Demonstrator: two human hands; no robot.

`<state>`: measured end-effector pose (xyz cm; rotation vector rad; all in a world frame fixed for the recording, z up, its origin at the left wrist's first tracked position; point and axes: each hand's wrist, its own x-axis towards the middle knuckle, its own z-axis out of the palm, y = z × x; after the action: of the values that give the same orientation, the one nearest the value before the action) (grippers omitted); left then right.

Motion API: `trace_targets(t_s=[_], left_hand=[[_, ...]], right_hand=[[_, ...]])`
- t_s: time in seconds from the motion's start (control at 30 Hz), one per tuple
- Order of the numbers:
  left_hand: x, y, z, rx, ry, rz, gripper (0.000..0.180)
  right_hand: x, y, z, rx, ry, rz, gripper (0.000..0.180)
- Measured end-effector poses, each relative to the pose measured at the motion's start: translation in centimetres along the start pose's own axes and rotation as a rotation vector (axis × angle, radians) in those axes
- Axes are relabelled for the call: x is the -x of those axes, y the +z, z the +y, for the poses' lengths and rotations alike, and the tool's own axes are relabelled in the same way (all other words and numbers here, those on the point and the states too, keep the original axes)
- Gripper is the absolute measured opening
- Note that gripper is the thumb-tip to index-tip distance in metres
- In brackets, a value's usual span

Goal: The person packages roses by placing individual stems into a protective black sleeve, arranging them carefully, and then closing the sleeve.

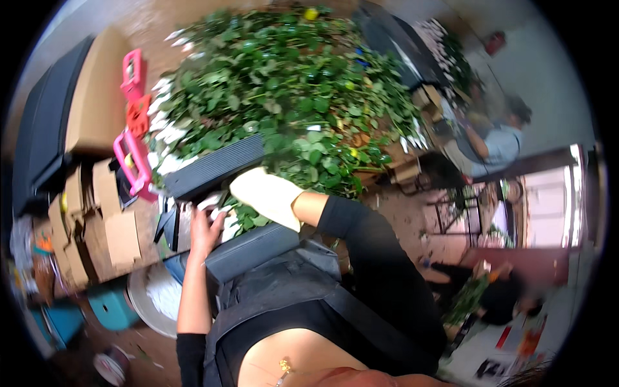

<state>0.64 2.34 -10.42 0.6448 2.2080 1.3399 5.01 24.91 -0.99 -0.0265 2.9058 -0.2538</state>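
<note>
A black ribbed trough (251,250) lies across the table right in front of me, with leafy green stems (248,218) and white-wrapped flower heads (213,202) between its two walls. At its left end my bare left hand (205,231) touches the white wrapped heads, thumb and fingers apart. My right hand (265,193), in a pale yellow glove, rests over the stems beside the trough's far wall (219,166). Its fingertips are hidden, so any grip on the stems does not show. Beyond the trough spreads a big heap of leafy stems (277,84), with white-wrapped heads along its left side.
Pink plastic holders (133,164) and a red one (137,116) stand left of the heap. Cut cardboard pieces (122,238) and a large carton (97,90) lie further left. A white tub (155,297) sits below the table edge. Co-workers (496,148) are at the right.
</note>
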Motion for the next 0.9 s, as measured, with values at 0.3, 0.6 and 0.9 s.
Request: trace_targets(t_s=[0.3, 0.6, 0.9], left_hand=[[-0.5, -1.6, 2.0, -0.294, 0.284, 0.287, 0.037], [1.8, -7.9, -2.5, 0.193, -0.009, 0.301, 0.015], [-2.5, -3.2, -0.5, -0.099, 0.041, 0.124, 0.025]], right_hand=[[5.3, -4.0, -1.0, 0.013, -0.21, 0.281, 0.022], [6.4, -7.2, -0.8, -0.156, -0.199, 0.058, 0.014], [7.2, -5.3, -0.6, -0.221, -0.157, 0.051, 0.019]])
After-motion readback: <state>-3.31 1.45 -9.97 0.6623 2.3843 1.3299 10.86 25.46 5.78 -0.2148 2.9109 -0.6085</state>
